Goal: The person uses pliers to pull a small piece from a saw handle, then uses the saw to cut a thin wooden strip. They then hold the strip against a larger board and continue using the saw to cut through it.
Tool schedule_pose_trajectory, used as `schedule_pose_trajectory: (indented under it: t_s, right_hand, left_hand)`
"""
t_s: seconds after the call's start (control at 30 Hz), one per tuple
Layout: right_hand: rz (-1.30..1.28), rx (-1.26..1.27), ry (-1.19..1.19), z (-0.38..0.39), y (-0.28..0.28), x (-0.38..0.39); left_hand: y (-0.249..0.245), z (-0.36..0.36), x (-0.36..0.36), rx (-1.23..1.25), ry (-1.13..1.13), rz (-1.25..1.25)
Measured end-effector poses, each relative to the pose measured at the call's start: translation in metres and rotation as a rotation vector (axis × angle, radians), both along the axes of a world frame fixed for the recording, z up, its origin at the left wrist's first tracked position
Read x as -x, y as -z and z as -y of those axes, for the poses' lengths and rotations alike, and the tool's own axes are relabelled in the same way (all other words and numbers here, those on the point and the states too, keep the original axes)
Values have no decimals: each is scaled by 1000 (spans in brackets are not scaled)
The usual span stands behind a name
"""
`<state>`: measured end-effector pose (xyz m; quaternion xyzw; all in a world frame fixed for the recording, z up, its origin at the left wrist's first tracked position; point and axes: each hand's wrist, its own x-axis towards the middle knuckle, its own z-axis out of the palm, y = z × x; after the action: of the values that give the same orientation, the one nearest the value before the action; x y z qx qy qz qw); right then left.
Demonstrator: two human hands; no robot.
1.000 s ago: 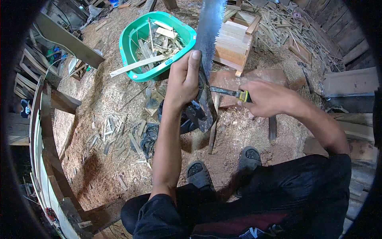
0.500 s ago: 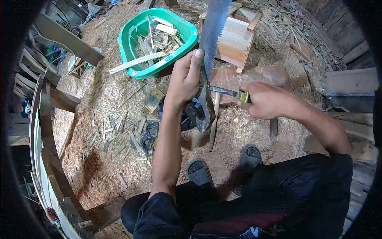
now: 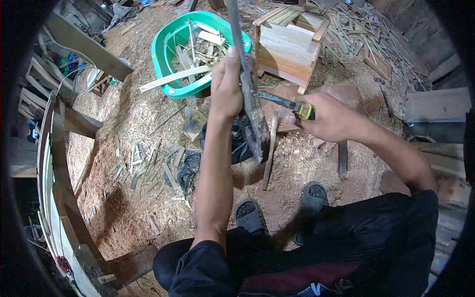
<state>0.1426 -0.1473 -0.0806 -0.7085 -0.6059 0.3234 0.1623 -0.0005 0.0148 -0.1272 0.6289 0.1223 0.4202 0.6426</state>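
My left hand is closed around a handsaw near its handle. The blade rises past the top edge of the view and now shows almost edge-on. In my right hand is a screwdriver with a yellow and black handle, its dark shaft pointing left. The shaft's tip meets the side of the saw handle; the exact contact point is too small to tell.
A green tub holding wood scraps stands ahead on the left. Beside it is a wooden box. A reddish board lies below my right hand. Shavings and offcuts cover the floor; planks line the right side.
The saw has turned from showing its broad blade face to nearly edge-on, its top swinging left. My left hand has rotated with it. Both hands keep their hold.
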Motion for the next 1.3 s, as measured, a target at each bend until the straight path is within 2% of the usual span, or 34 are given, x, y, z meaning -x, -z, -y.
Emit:
schedule_pose_trajectory:
  t_s: [0.1, 0.2, 0.27, 0.33, 0.37, 0.47, 0.53, 0.57, 0.63, 0.67, 0.8, 0.9, 1.0, 1.3]
  right_hand:
    - [-143, -138, 20, -1, 20, -6]
    - [-455, -256, 199, 1, 43, 4]
    - [-686, -404, 296, 4, 36, 25]
    - [-542, -559, 212, -1, 30, 36]
    - [-480, -552, 193, -1, 27, 37]
    - [-300, -574, 148, -6, 34, 35]
    - [-404, -438, 219, -4, 30, 37]
    - [-452, -370, 259, -2, 29, 38]
    - [-363, -463, 215, -3, 42, 32]
    - [-337, -465, 194, -2, 43, 29]
    - [-381, -467, 138, 5, 39, 27]
    - [-443, -515, 118, 7, 41, 26]
    - [-453, -560, 60, 8, 42, 23]
    - [-618, -589, 92, 12, 32, 31]
  left_hand:
    - [11, -11, -3, 85, 52, 62]
    - [15, -13, -6, 175, 13, 169]
    - [17, -13, -9, 174, -114, 154]
    - [19, -10, -15, 215, -223, 190]
    - [19, -6, -15, 91, -350, 100]
    - [21, 4, -20, 163, -284, 189]
    - [11, 12, -22, 166, -282, 230]
    - [5, 12, -22, 250, -250, 317]
    - [-12, 5, -15, 419, -198, 490]
    - [-9, -6, -9, 390, -121, 494]
    - [-11, 3, -9, 314, -95, 583]
    - [-11, 4, -12, 416, -156, 584]
    - [-21, 8, -12, 401, -206, 599]
    - [-16, 12, -14, 563, -210, 552]
